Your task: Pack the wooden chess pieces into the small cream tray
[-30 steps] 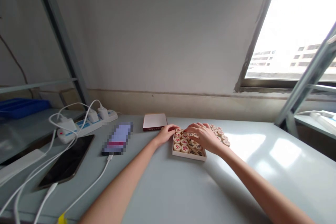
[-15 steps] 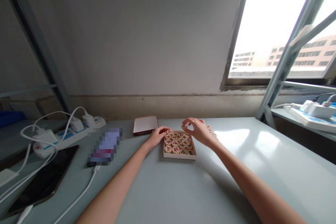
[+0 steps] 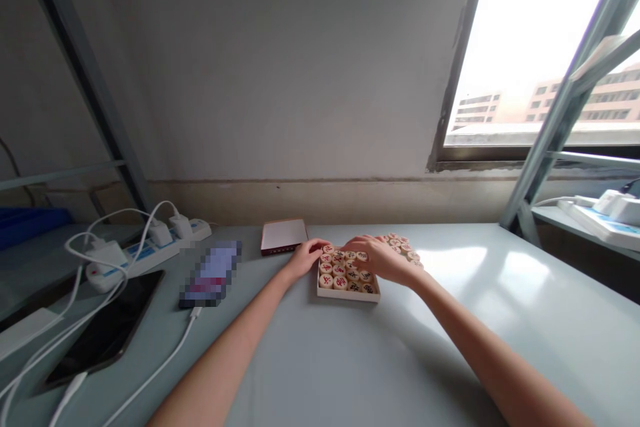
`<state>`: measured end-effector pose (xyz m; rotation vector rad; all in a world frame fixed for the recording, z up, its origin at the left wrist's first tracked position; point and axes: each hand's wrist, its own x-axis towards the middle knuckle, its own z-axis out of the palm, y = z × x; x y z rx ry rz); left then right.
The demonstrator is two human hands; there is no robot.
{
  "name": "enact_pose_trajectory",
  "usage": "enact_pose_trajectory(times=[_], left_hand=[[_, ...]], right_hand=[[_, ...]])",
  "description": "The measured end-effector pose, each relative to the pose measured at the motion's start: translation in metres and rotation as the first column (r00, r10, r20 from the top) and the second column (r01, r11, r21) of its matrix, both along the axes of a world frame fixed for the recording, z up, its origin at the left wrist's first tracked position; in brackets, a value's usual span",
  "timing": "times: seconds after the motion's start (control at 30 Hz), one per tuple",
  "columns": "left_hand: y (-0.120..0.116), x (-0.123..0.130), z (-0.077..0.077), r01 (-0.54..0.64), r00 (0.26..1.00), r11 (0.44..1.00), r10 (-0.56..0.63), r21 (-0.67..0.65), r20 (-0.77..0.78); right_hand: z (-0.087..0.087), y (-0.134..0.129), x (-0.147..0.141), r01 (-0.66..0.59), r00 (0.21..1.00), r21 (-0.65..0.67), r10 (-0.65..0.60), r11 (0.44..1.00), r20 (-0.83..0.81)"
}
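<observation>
A shallow white box point(image 3: 349, 295) sits on the grey table, filled with rows of round wooden pieces point(image 3: 340, 282) bearing red and black characters. At its back left corner my left hand point(image 3: 306, 258) has its fingers closed on a red-marked piece point(image 3: 327, 249). My right hand point(image 3: 375, 257) reaches over the back right part of the box, fingertips above the pieces; what they hold, if anything, is hidden. More round pieces point(image 3: 399, 242) lie on the table behind and right of that hand.
Behind the box to the left lies a lid point(image 3: 285, 235), white inside. Further left are a phone point(image 3: 215, 273), a dark tablet point(image 3: 107, 327), a power strip point(image 3: 193, 232) and white cables. A metal frame point(image 3: 530, 193) stands at right.
My right hand has moved from the back edge of the box to over its pieces, and the piece pinched in it is now hidden. The view has shifted slightly; my left hand stays at the corner.
</observation>
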<state>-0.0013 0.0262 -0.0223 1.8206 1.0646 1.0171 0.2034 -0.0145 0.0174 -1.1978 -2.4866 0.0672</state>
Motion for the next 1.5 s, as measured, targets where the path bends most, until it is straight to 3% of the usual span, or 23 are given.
enact_pose_trajectory(times=[0.1,0.27,0.47,0.57,0.73,0.83,0.93,1.03,1.1,1.23,1.33,1.5], left_hand=[[0.001,-0.001,-0.001,0.003,1.000,1.000,-0.003,0.029,-0.001],[0.000,-0.001,-0.001,0.011,1.000,1.000,-0.011,0.026,0.003],[-0.001,-0.001,0.000,0.022,0.999,0.999,-0.021,-0.034,0.026],[-0.002,-0.001,0.000,0.014,0.999,0.999,-0.012,-0.047,0.036],[-0.002,0.000,0.000,-0.004,0.999,0.999,0.006,-0.050,0.037],[-0.003,0.000,0.001,-0.013,1.000,0.999,0.014,-0.041,0.023],[-0.004,0.000,0.002,-0.014,1.000,1.000,0.014,-0.016,0.002],[-0.004,0.000,0.002,-0.020,1.000,1.000,0.020,0.015,-0.021],[-0.003,-0.001,0.001,-0.026,0.999,0.999,0.027,0.023,-0.027],[-0.003,-0.001,0.000,-0.009,1.000,1.000,0.009,-0.003,-0.020],[-0.003,-0.001,0.001,0.000,1.000,1.000,0.000,-0.023,-0.005],[-0.004,-0.001,0.000,-0.009,1.000,0.999,0.009,-0.045,0.002]], right_hand=[[-0.006,-0.007,-0.018,-0.064,0.998,0.049,0.063,0.997,0.023],[-0.006,-0.008,-0.022,0.007,1.000,0.125,-0.008,0.992,0.008],[0.003,0.002,0.008,0.262,0.965,0.144,-0.257,0.954,-0.049],[0.002,0.008,0.029,0.367,0.926,0.142,-0.375,0.919,0.032],[0.004,0.009,0.044,0.419,0.883,0.196,-0.449,0.886,0.141],[0.010,0.003,0.030,0.318,0.944,0.151,-0.326,0.936,0.037],[0.014,-0.008,0.006,0.033,0.999,-0.047,-0.034,0.998,-0.034],[0.012,-0.017,-0.015,-0.205,0.977,-0.195,0.189,0.959,-0.097],[0.009,-0.020,-0.022,-0.219,0.972,-0.197,0.197,0.956,-0.125],[0.006,-0.013,-0.015,-0.098,0.992,-0.160,0.084,0.982,-0.093],[0.005,-0.001,0.002,0.061,0.996,-0.090,-0.067,0.994,-0.062],[-0.003,0.018,0.042,0.323,0.941,0.048,-0.326,0.945,0.087]])
